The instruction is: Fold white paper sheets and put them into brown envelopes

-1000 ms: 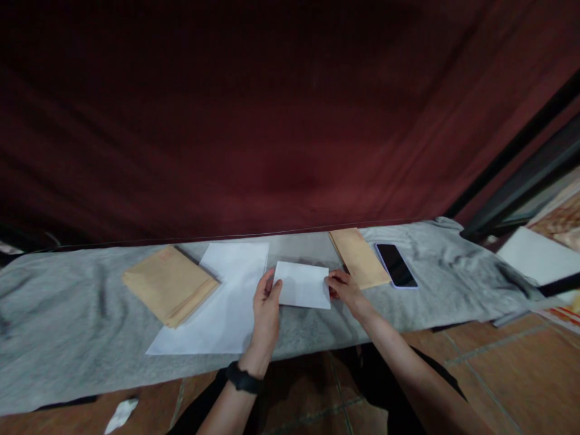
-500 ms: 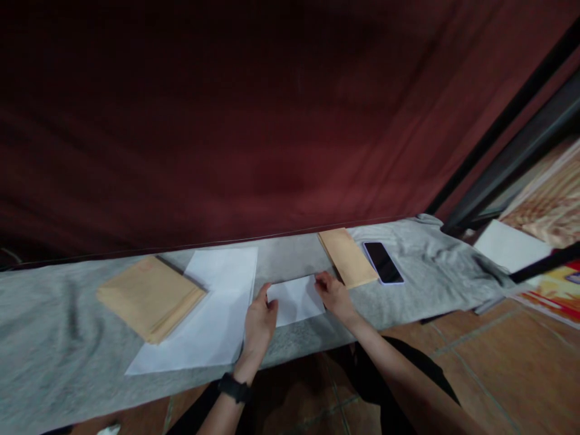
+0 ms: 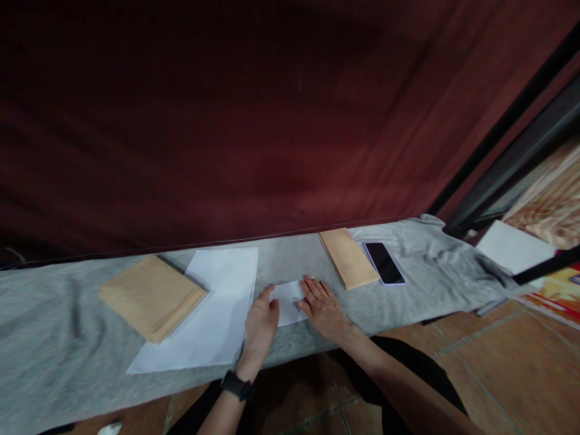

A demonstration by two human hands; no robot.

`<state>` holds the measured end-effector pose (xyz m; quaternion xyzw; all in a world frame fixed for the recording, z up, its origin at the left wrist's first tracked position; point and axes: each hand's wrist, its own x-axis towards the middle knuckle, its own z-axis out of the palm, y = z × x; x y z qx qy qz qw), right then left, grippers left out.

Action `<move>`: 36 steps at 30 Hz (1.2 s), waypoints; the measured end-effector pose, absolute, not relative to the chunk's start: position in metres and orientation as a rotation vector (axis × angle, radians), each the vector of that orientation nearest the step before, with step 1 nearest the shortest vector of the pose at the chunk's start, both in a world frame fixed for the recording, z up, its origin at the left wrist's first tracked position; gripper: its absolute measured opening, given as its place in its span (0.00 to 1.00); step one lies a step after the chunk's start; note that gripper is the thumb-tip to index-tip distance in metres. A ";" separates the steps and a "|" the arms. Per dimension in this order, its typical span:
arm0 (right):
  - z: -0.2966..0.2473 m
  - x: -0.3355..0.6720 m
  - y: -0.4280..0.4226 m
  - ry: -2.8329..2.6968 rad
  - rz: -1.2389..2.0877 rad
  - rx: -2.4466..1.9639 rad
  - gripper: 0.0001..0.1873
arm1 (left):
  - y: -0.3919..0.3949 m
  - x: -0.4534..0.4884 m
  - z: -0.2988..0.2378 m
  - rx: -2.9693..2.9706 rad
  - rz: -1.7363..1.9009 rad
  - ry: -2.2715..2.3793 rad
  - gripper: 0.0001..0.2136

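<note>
A small folded white paper (image 3: 287,300) lies on the grey cloth (image 3: 54,338) that covers the bench. My right hand (image 3: 322,307) lies flat on the paper's right half, fingers stretched out and pressing down. My left hand (image 3: 260,324) rests at the paper's left edge, its thumb on the sheet and its fingers curled beside it. A black watch sits on my left wrist. Most of the folded paper is hidden under my right hand.
White sheets (image 3: 212,314) lie left of my hands, with a stack of tan envelopes (image 3: 151,296) partly on them. A narrow stack of tan envelopes (image 3: 348,258) and a dark phone (image 3: 384,263) lie to the right. A dark red curtain (image 3: 226,121) hangs behind the bench.
The folded paper has come down flat onto the cloth. My right hand slid from its right edge onto its top and spread flat. The camera shifted slightly left.
</note>
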<state>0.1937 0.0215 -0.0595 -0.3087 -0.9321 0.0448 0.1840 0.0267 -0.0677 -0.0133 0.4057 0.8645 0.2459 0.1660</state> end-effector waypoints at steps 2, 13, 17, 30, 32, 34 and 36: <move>-0.061 0.196 0.022 -2.612 0.101 -0.885 0.29 | -0.069 0.027 -0.013 1.152 0.682 2.487 0.20; -0.070 0.206 0.023 -2.569 0.027 -0.999 0.33 | -0.071 0.028 -0.015 1.185 0.645 2.541 0.20; -0.071 0.210 0.024 -2.548 0.009 -0.980 0.32 | -0.074 0.034 -0.008 1.184 0.510 2.615 0.20; -0.075 0.212 0.024 -2.531 0.002 -0.984 0.30 | -0.069 0.079 -0.047 2.031 0.429 2.513 0.27; -0.075 0.213 0.025 -2.539 -0.012 -0.987 0.30 | -0.070 0.077 -0.054 1.973 0.399 2.569 0.29; -0.074 0.215 0.026 -2.547 -0.027 -0.992 0.29 | -0.072 0.072 -0.058 1.929 0.359 2.629 0.29; -0.073 0.217 0.028 -2.555 -0.037 -1.004 0.29 | -0.075 0.067 -0.060 1.884 0.318 2.692 0.29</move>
